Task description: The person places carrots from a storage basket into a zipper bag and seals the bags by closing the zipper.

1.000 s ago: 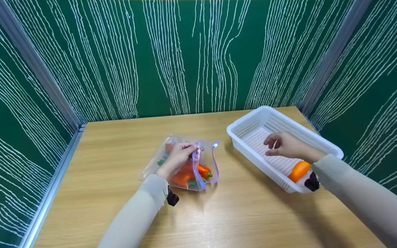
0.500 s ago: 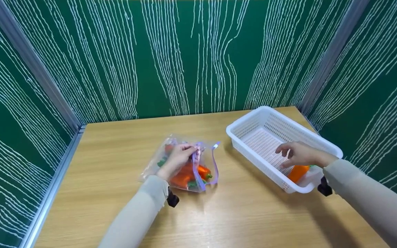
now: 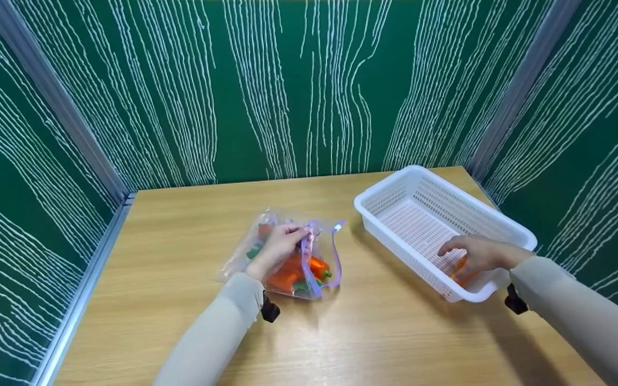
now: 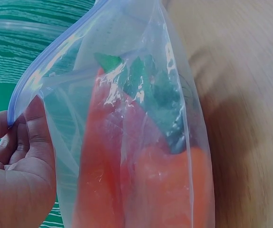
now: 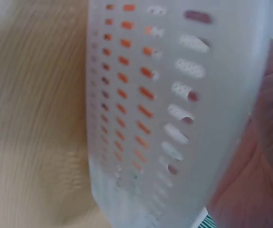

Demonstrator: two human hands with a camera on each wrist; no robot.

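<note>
A clear zip bag [image 3: 266, 241] with a purple zip strip lies on the wooden table [image 3: 180, 225] and holds several orange peppers [image 3: 286, 277] with green stems. My left hand [image 3: 299, 235] pinches the bag's zip edge and holds the mouth up. In the left wrist view the bag [image 4: 127, 118] hangs beside that hand [image 4: 20, 156], with the peppers [image 4: 169, 190] inside. My right hand [image 3: 467, 260] is down in the near end of a white perforated basket [image 3: 395, 185], fingers curled over an orange pepper [image 3: 458, 266] that it mostly hides. The right wrist view shows the basket wall [image 5: 212, 95] close up, with orange behind its holes.
Green panels with white wavy lines wall the table on three sides, joined by grey metal posts [image 3: 57, 107]. The basket stands at the back right corner, its far half holding nothing. Bare wood lies between bag and basket and along the front edge.
My right hand has drawn back from the middle of the basket to its near end and come down over the orange pepper. The left hand and bag have stayed put.
</note>
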